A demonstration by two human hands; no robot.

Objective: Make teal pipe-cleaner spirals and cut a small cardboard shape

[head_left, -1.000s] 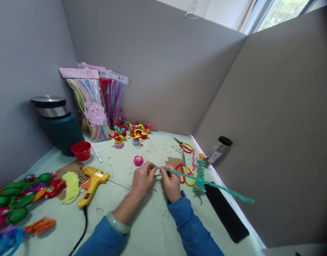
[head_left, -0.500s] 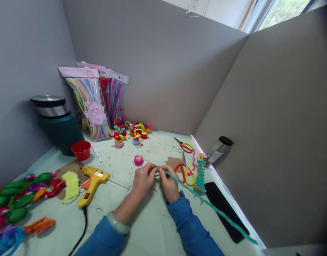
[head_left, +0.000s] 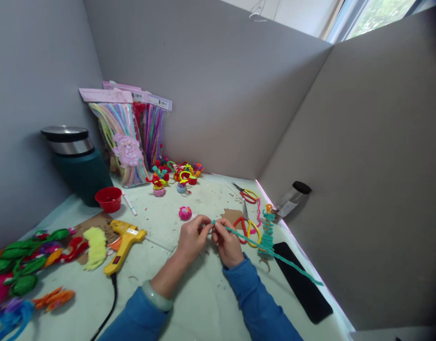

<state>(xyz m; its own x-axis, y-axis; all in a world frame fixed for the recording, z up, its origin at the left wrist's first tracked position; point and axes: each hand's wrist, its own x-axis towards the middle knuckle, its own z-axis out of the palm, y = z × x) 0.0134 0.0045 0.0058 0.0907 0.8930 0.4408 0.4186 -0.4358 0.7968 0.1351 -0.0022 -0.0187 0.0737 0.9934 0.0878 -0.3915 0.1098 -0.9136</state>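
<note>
A long teal pipe cleaner (head_left: 292,263) runs from my fingertips out to the right, its free end in the air past the dark phone-like slab. My left hand (head_left: 193,237) pinches its near end, where a small teal bit shows between the fingers. My right hand (head_left: 229,244) is also closed on it, thumb and forefinger close beside the left fingertips. The exact shape of the pinched end is too small to tell. Just beyond my left hand sits a small pink pipe-cleaner ball (head_left: 185,213).
Two pairs of scissors (head_left: 252,232), a coiled teal piece (head_left: 266,232) and a black slab (head_left: 305,286) lie to the right. Leftward are a yellow glue gun (head_left: 127,244), a red cup (head_left: 108,200), a teal flask (head_left: 81,170) and colourful pipe-cleaner pieces (head_left: 29,255). Grey panels surround the table.
The free end of the teal pipe cleaner has swung up and to the left. Both hands have shifted slightly right, still pinching together.
</note>
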